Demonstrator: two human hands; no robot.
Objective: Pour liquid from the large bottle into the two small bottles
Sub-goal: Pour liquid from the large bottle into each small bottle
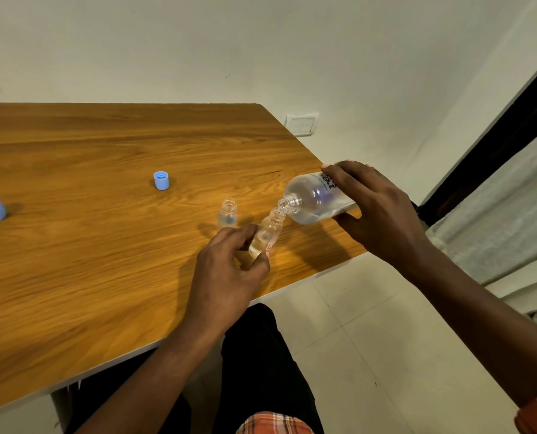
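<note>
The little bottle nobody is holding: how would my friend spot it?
Look at the wooden table, near its right end. Just left of the tilted bottle held by the left hand is the other small bottle. It alone stands upright and untouched.

- It looks like a plain domestic room, though a simple office is also possible.
- A brown wood-grain laminate worktop (104, 145) with a pale edge stands against a bare cream-painted wall (260, 42).
- A white square switch plate (301, 124) is set low in that wall, just past the worktop's far corner.
- The floor (370, 324) is laid with large, pale, glossy tiles with thin grout lines.
- On the right, a light grey fabric curtain (505, 220) hangs beside a dark, near-black frame (495, 145), which could be a door or a window.
</note>
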